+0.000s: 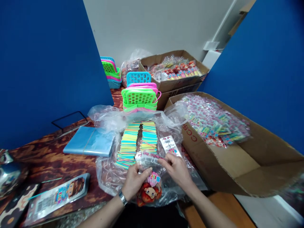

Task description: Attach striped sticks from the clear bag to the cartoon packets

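Observation:
Both hands are on one clear plastic packet (150, 193) printed with a red-haired cartoon doll and a barcode, close in front of my body. My left hand (135, 180), with a watch at the wrist, grips its left edge, thumb on top. My right hand (177, 169) pinches the upper right of the packet near the barcode. Just beyond lie two rows of thin coloured sticks (129, 142) in yellow, turquoise and pink, on an opened clear plastic bag (105, 174). Another printed packet (169, 144) rests right of the sticks. What is inside the held packet I cannot tell.
On the right stands an open carton (204, 158) with many packets (213, 117); another filled carton (163, 84) is behind. Stacked plastic baskets (139, 96) stand at the back. Blue plastic bags (90, 141), a printed packet (61, 194) and a flower-patterned phone (15, 207) lie left.

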Demonstrator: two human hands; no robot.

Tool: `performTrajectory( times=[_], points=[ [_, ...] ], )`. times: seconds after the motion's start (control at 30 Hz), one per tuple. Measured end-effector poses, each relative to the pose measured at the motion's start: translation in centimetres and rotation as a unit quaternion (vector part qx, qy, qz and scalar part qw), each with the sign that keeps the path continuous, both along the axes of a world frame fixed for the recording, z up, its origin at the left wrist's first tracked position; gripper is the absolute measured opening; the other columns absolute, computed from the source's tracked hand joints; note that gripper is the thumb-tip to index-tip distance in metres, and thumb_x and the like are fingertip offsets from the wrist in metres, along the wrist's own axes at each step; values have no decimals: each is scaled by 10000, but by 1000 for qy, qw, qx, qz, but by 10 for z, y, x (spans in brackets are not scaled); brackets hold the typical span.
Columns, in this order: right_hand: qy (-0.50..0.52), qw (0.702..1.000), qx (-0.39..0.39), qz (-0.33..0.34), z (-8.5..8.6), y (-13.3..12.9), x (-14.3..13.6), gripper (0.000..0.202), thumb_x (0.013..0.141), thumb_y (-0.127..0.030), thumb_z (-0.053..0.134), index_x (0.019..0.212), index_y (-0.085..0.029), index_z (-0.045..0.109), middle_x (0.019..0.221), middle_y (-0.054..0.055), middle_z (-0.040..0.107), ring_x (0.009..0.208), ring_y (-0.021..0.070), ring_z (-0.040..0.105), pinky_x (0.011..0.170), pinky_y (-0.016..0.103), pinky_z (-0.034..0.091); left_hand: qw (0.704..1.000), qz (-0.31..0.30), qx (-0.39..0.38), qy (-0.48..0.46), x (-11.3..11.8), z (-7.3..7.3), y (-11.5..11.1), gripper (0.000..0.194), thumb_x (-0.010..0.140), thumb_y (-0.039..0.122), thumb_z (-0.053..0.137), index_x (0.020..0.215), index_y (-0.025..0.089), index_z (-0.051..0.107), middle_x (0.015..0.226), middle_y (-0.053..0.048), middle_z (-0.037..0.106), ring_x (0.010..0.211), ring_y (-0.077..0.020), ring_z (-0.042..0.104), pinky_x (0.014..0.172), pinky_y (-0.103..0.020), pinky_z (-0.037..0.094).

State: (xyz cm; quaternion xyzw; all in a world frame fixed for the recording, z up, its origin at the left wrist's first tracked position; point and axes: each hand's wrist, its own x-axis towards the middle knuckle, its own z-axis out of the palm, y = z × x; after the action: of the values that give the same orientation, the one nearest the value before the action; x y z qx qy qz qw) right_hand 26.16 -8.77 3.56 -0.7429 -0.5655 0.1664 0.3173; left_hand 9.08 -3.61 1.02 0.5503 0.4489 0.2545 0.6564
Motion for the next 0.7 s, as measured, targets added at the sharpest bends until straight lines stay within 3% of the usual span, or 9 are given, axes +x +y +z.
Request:
performTrajectory(
  times=[0.17,0.43,0.53,0.63,0.7],
  points=[
    [-40,998,44,5,2,-3,0,406,828,-439,489,522,-187,402,486,-55,426,468,72,402,494,197,285,1000,25,-9,13,5,-1,-3,304,661,403,680,678,106,617,600,-3,599,556,-122,515,521,-210,407],
    [40,996,0,78,5,-4,2,273,885,-327,404,676,-194,521,579,-32,540,550,104,512,559,211,353,999,-14,28,-7,1,-1,2,311,676,385,678,788,95,668,676,-35,656,617,-153,564,595,-241,456],
    [127,990,-10,62,1,-4,4,224,881,-358,406,892,-203,568,697,-7,591,591,122,550,575,223,404,999,-25,19,-23,2,2,3,306,690,383,671,814,103,673,724,-41,675,651,-161,583,619,-246,467],
    [229,973,19,8,-8,-5,7,397,852,-409,441,1191,-202,434,846,24,596,690,139,577,618,237,455,997,-44,5,-62,3,5,4,308,736,386,631,882,117,668,825,-49,687,720,-169,600,664,-250,475],
    [255,967,17,6,-14,-6,6,448,843,-423,448,1224,-192,404,886,41,590,767,156,579,659,254,469,995,-56,13,-81,4,5,4,313,764,385,601,924,121,652,867,-50,684,759,-173,600,696,-255,473]
  ],
)
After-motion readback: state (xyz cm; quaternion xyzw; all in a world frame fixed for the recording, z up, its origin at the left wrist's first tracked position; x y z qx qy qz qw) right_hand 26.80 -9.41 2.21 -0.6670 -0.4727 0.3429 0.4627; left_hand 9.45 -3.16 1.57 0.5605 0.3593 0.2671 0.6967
